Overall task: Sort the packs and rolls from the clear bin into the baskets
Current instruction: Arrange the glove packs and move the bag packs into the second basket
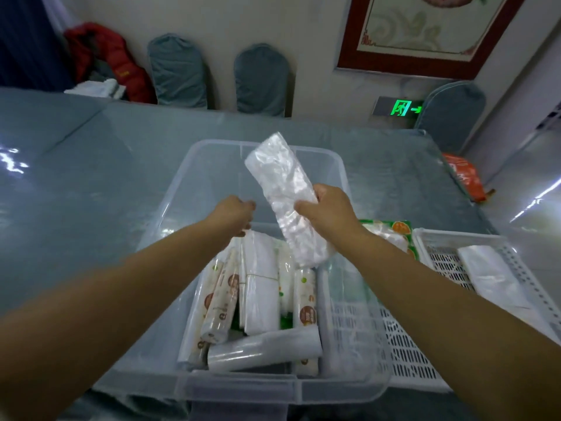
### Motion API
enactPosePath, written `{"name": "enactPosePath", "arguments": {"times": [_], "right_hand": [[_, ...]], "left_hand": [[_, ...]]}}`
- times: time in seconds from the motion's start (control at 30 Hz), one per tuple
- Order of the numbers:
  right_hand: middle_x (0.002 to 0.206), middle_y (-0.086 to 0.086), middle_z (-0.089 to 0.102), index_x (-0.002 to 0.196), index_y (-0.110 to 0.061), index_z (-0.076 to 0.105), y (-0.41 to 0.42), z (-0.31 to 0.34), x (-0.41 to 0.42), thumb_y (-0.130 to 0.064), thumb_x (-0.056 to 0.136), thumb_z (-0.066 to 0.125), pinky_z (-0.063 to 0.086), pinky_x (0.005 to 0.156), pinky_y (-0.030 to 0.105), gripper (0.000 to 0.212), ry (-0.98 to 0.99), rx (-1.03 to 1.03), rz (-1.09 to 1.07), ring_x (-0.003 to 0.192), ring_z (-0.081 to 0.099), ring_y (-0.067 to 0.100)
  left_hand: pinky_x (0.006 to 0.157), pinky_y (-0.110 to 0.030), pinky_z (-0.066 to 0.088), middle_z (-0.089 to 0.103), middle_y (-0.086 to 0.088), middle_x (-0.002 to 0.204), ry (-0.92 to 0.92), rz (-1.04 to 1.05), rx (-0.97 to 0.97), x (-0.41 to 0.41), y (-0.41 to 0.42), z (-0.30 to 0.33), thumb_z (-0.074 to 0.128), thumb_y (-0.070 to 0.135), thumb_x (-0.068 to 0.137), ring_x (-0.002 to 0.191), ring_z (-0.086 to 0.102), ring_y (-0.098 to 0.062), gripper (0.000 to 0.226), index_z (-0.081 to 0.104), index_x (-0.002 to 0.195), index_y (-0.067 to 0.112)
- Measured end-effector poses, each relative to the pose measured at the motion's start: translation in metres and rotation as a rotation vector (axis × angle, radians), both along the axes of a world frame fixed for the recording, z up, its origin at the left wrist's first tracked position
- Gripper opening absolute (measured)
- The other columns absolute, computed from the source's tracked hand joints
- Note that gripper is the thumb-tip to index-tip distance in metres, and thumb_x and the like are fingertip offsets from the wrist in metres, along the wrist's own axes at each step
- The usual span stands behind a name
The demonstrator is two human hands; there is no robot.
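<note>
Hands are seen above a large clear plastic bin [194, 183] set on a grey-blue glossy table [76, 177]. A long flat pack of crinkled clear plastic bags [283, 192] is gripped around its middle by the right hand [329, 209], thumb on the near face and fingers wrapped behind; the pack is held tilted above the bin, its upper end towards the bin's far wall and its lower end over the bin's contents. The left hand [233, 212] is held just beside the pack without touching it, fingers curled loosely inward and nothing seen between them.

Inside the near half of the bin several items are packed side by side: printed paper-wrapped rolls with orange dots [218, 302], a flat white pack bound by a thin band [261, 287], and a clear film roll [264, 349] laid crosswise at the near end.

To the right, a white slotted plastic basket [403, 344] is seen touching the bin, and a second white perforated basket [513, 268] stands further right with one translucent white pack [485, 275] lying in it. A green and orange printed pack [391, 230] is partly visible behind the right forearm.
</note>
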State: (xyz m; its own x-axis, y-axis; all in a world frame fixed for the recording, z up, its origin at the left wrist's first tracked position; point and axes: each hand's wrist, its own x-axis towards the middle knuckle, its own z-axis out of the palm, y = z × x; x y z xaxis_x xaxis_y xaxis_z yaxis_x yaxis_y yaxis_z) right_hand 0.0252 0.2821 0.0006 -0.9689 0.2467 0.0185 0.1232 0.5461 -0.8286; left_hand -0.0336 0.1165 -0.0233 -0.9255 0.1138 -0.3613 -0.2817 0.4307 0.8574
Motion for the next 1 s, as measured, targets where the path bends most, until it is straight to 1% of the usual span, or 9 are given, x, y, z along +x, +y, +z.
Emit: {"name": "enactPosePath", "arguments": {"times": [0.1,0.2,0.3,0.4,0.5,0.63,0.8,0.9,1.0], "right_hand": [[0.072,0.001,0.063,0.079,-0.012,0.06,0.005,-0.006,-0.003,-0.025,0.079,0.057,0.044,0.055,0.03,0.013,0.065,0.215,-0.033,0.064,0.058,0.019],[0.061,-0.005,0.054,0.07,-0.015,0.052,0.006,-0.008,-0.004,-0.026,0.081,0.052,0.032,0.045,0.025,0.015,0.179,0.338,-0.06,0.054,0.05,0.014],[0.059,-0.007,0.051,0.072,-0.015,0.051,0.011,-0.01,-0.005,-0.025,0.084,0.051,0.031,0.044,0.025,0.016,0.243,0.339,-0.109,0.052,0.048,0.012],[0.065,0.003,0.058,0.074,-0.008,0.054,0.017,-0.011,-0.009,-0.024,0.084,0.055,0.042,0.05,0.031,0.019,0.237,0.164,-0.202,0.059,0.055,0.022],[0.061,-0.003,0.053,0.067,-0.013,0.05,0.018,-0.01,-0.01,-0.024,0.084,0.057,0.04,0.049,0.029,0.021,0.247,0.059,-0.252,0.056,0.052,0.017],[0.057,-0.008,0.05,0.063,-0.018,0.047,0.018,-0.01,-0.01,-0.022,0.084,0.059,0.036,0.045,0.024,0.025,0.27,0.047,-0.261,0.05,0.045,0.009],[0.062,-0.009,0.055,0.07,-0.014,0.053,0.017,-0.011,-0.01,-0.024,0.085,0.059,0.044,0.05,0.027,0.019,0.26,0.058,-0.26,0.057,0.055,0.012],[0.064,-0.009,0.055,0.072,-0.016,0.054,0.016,-0.01,-0.01,-0.025,0.085,0.058,0.046,0.051,0.028,0.017,0.253,0.064,-0.259,0.059,0.056,0.012],[0.062,-0.009,0.054,0.067,-0.019,0.05,0.016,-0.01,-0.01,-0.026,0.085,0.057,0.042,0.048,0.028,0.02,0.244,0.085,-0.258,0.056,0.053,0.012]], "left_hand": [[0.076,-0.029,0.041,0.059,-0.016,0.104,0.005,-0.325,-0.638,-0.001,-0.006,-0.04,0.058,0.028,0.085,0.097,0.055,-0.029,0.03,0.056,0.104,0.006],[0.096,-0.039,0.035,0.044,-0.017,0.132,-0.001,-0.388,-0.911,0.002,-0.008,-0.07,0.056,0.052,0.08,0.124,0.034,-0.035,0.06,0.052,0.119,0.006],[0.094,-0.038,0.035,0.044,-0.015,0.129,0.073,-0.253,-0.898,0.004,-0.003,-0.091,0.061,0.06,0.071,0.119,0.035,-0.032,0.069,0.055,0.116,0.009],[0.085,-0.034,0.038,0.052,-0.01,0.118,0.12,-0.155,-0.844,0.006,0.003,-0.099,0.065,0.06,0.067,0.111,0.039,-0.029,0.066,0.058,0.113,0.013],[0.082,-0.034,0.038,0.059,-0.006,0.11,0.137,-0.136,-0.756,0.01,0.007,-0.106,0.068,0.058,0.064,0.109,0.042,-0.027,0.065,0.057,0.114,0.018],[0.085,-0.039,0.042,0.059,-0.007,0.107,0.216,-0.211,-0.741,0.026,0.023,-0.117,0.072,0.058,0.059,0.102,0.048,-0.026,0.07,0.048,0.114,0.021],[0.075,-0.033,0.038,0.054,0.002,0.084,0.282,-0.371,-0.878,0.035,0.032,-0.124,0.066,0.056,0.067,0.082,0.041,-0.016,0.041,0.048,0.084,0.023],[0.065,-0.026,0.038,0.053,0.003,0.076,0.23,-0.311,-0.668,0.035,0.031,-0.127,0.069,0.042,0.069,0.069,0.046,-0.01,0.029,0.048,0.077,0.023],[0.059,-0.024,0.046,0.058,0.001,0.077,0.129,-0.248,-0.433,0.033,0.031,-0.119,0.068,0.029,0.073,0.067,0.055,-0.012,0.021,0.051,0.082,0.021]]}}
